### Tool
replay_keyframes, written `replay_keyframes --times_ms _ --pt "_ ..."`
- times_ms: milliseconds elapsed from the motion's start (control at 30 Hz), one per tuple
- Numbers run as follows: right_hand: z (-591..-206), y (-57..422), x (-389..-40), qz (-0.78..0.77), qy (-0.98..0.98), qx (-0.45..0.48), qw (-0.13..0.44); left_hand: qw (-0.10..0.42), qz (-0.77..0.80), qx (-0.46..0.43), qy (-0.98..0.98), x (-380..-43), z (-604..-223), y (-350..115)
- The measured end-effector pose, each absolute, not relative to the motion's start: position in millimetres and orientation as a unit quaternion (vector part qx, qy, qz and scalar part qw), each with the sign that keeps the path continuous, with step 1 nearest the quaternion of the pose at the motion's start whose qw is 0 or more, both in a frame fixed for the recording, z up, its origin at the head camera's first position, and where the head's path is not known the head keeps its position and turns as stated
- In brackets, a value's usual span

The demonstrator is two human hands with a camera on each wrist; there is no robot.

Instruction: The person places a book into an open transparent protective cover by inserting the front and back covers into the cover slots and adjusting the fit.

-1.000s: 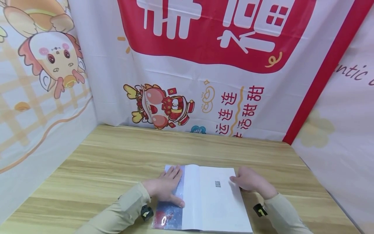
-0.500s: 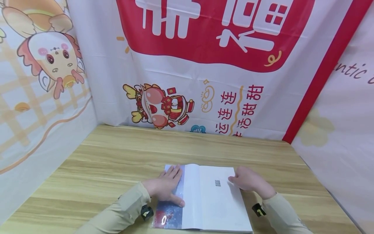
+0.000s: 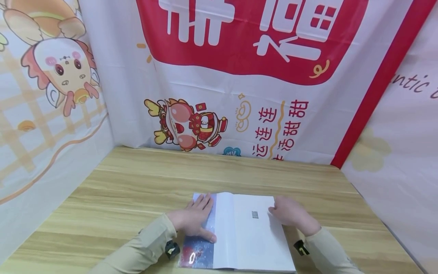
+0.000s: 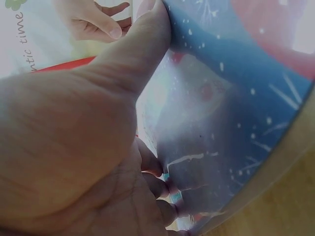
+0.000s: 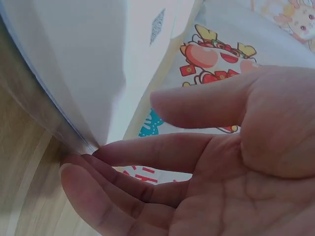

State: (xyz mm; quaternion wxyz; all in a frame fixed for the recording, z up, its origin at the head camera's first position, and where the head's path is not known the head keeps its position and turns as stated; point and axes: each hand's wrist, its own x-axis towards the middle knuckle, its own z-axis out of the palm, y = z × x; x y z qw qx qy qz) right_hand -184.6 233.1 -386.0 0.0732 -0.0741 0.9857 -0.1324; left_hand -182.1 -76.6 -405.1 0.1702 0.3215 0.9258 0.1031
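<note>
An open book (image 3: pixel 261 239) lies on the wooden table, its right-hand page white with a small QR code (image 3: pixel 255 215) near the top. On its left side a blue and purple cover part (image 3: pixel 200 253) with a glossy surface and snowflake print shows. My left hand (image 3: pixel 193 220) rests flat on that part, fingers spread and thumb extended. At the upper right corner is my right hand (image 3: pixel 291 213). In the right wrist view its fingertips (image 5: pixel 106 152) touch the book's corner edge, while the thumb (image 5: pixel 182 109) stands apart from them.
The wooden tabletop (image 3: pixel 164 175) extends around the book. A printed cloth (image 3: pixel 205 83) with a red panel hangs behind it, and patterned cloth walls (image 3: pixel 51 125) stand at both sides. A dark camera strap sits at each wrist.
My right hand shifts very slightly at the book's upper right corner, its fingers a little blurred now. My left hand and the book stay in place.
</note>
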Motion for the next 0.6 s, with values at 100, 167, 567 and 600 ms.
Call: replay_keyframes --times_ms 100,167,567,600 --pt "-387 231 -183 -0.102 0.988 -0.095 0.06 0.169 0.099 0.323 0.926 -182 -405 -76" --pt "-388 229 -183 -0.09 0.99 -0.099 0.054 0.168 0.099 0.323 0.926 -182 -405 -76" --pt "-389 240 -189 -0.207 0.974 -0.067 0.068 0.171 0.106 0.322 0.925 -183 -406 -77" --pt "-389 241 -191 -0.221 0.97 -0.064 0.072 0.171 0.106 0.322 0.925 -183 -406 -77"
